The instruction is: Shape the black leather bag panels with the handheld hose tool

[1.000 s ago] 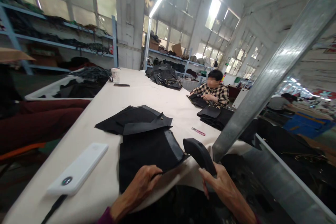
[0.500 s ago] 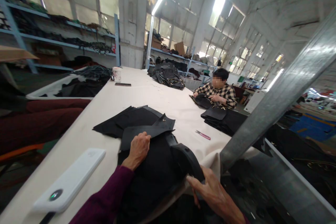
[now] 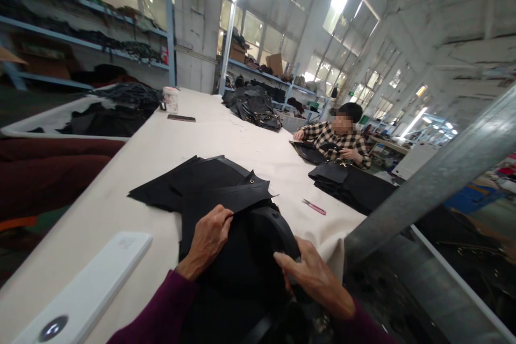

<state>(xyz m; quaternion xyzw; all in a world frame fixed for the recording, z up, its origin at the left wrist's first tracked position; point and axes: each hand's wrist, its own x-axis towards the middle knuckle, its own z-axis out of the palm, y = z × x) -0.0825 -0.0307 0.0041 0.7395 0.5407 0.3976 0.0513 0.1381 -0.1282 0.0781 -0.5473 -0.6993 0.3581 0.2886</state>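
Observation:
My left hand (image 3: 210, 234) is closed, thumb and fingers pinching the near edge of a black leather-like panel (image 3: 242, 197). That panel has a small metal eyelet near its right corner and lies over more black pieces (image 3: 193, 174) on the table. My right hand (image 3: 312, 274) is closed around a wide, curved black band (image 3: 276, 226), its thumb on the near side. The band arches over a dark black piece (image 3: 237, 269) in front of me. Below my right hand the lower part is dark and hard to make out.
Pink thread snips (image 3: 314, 207) lie on the cream table (image 3: 161, 145) to the right. A white device (image 3: 92, 285) is at the left. A metal post (image 3: 427, 183) slants up at the right. Across the table a person (image 3: 341, 131) handles black pieces beside a black stack (image 3: 346, 183).
My right hand and the curved band have shifted left and slightly up in view. The left hand keeps its pinch. One hand of the other person has moved outward from their work.

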